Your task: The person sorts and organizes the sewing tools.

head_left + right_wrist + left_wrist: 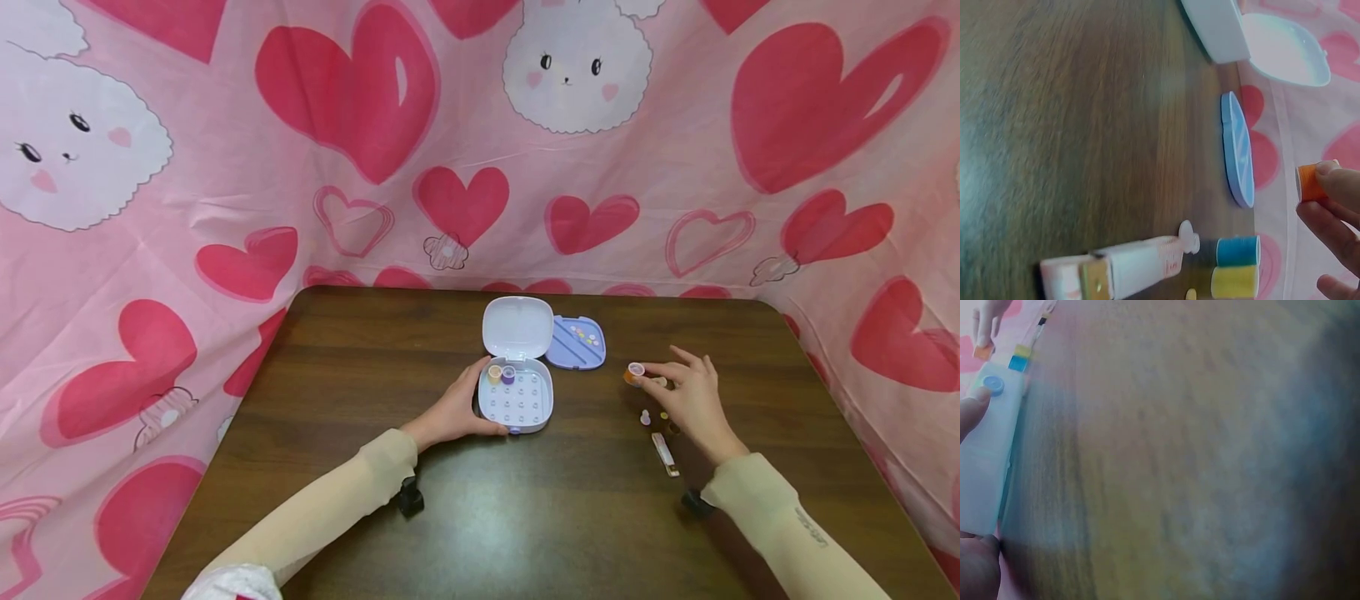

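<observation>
A white sewing box (537, 412) stands with its lid (517, 327) raised. My left hand (450, 410) grips it along its left side, the thumb at the front near the catch. Small pegs fill its floor, and a yellow-orange spool (494, 375) and a purple spool (508, 375) sit in its back left corner. Off to the right, my right hand (693, 406) pinches an orange thread spool (1310, 183) between thumb and fingers, raised above the table. Blue (1238, 251) and yellow (1235, 282) spools stand stacked below that hand in the right wrist view.
Behind the box to the right lies a lilac tray (576, 354) with small coloured buttons. A narrow white-and-pink item (664, 454) with a gold-brown band lies near the right hand, beside a small white piece (645, 417). Heart-patterned cloth (465, 200) hangs around the wooden table.
</observation>
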Motion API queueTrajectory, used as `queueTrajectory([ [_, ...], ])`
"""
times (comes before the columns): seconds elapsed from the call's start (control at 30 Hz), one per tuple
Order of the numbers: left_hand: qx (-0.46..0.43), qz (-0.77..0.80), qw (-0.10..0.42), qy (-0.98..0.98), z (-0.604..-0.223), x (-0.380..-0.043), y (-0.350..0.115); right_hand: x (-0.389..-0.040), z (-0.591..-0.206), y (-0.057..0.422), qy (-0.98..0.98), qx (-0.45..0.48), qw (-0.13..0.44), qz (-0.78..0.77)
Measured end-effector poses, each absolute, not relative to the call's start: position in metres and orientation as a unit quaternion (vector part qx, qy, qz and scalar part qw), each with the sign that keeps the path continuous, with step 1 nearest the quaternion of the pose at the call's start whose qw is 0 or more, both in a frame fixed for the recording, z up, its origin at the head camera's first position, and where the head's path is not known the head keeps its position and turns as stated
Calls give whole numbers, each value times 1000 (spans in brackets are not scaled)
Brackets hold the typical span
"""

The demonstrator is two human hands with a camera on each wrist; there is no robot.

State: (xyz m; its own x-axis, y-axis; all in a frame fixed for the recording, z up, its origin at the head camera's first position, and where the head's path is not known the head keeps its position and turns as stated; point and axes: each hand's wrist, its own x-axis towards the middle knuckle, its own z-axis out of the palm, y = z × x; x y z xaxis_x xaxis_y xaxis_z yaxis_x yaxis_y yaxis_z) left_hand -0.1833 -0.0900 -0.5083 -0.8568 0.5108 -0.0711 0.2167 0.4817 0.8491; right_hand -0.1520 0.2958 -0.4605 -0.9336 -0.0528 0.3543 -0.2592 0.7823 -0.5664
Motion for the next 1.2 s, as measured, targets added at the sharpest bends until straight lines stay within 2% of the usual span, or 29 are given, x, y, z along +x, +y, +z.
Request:
queueTrajectory([
  [1.2,215,460,164,846,-509,-184,-90,-164,-463,265,-923,101,138,345],
])
